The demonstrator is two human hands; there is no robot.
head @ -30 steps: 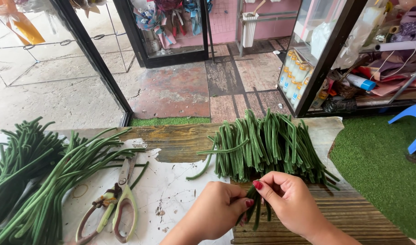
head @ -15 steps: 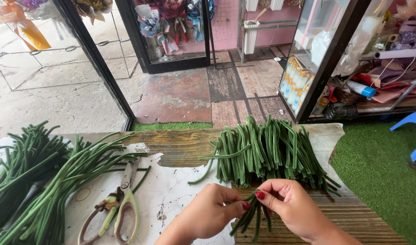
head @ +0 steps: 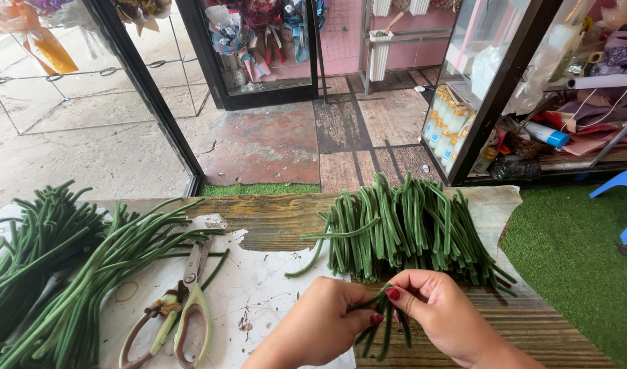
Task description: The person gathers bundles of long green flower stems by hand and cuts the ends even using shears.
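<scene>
My left hand (head: 324,321) and my right hand (head: 440,314) meet at the near edge of a wooden table (head: 272,219). Together they pinch a small bunch of short green stems (head: 382,328) that hang down between the fingers. Just beyond the hands lies a fanned pile of cut green stems (head: 406,229), about the same length. The right hand's nails are red.
Long uncut green stems (head: 60,266) lie heaped at the left on a white sheet (head: 259,294). Green-handled scissors (head: 183,311) rest shut beside them. Glass-doored cabinets (head: 491,82), a green mat (head: 573,260) and a blue stool (head: 624,198) stand around the table.
The hands have drawn the small bunch slightly nearer and lower, away from the cut pile. The scissors and the long stems have not moved.
</scene>
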